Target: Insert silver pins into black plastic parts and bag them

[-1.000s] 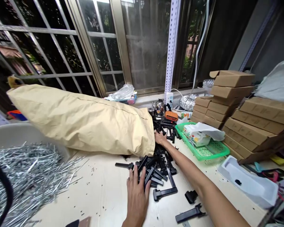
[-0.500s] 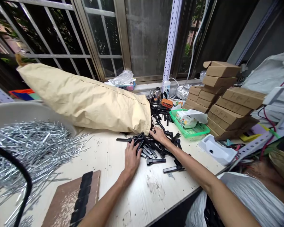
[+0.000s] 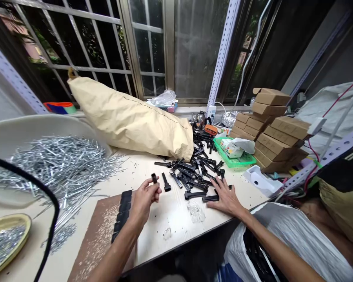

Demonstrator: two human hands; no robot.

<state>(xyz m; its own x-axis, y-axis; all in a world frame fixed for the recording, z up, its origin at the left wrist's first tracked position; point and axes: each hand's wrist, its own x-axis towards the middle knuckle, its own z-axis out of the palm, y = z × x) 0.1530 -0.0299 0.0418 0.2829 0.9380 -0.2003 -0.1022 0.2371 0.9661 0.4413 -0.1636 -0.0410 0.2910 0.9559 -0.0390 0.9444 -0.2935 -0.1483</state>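
Note:
My left hand is raised over the table, its fingers pinching a small black plastic part that stands upright. My right hand lies with fingers spread over a black bar-shaped part at the near right of the pile. The pile is made of many black parts, each a straight bar with a wider block at one end. One loose part lies just right of my left hand. Partly behind my left forearm, a row of black blocks lines the edge of a brown board.
A large cream cloth sack lies behind the pile. Thin metal rods spill from a pale tub at left, above a yellow dish of small metal pieces. Right are a green basket, a white tray and stacked cardboard boxes.
My left hand has drawn back from the pile toward the left with a black part in it. My right hand has moved from the sack's mouth to the pile's near right side.

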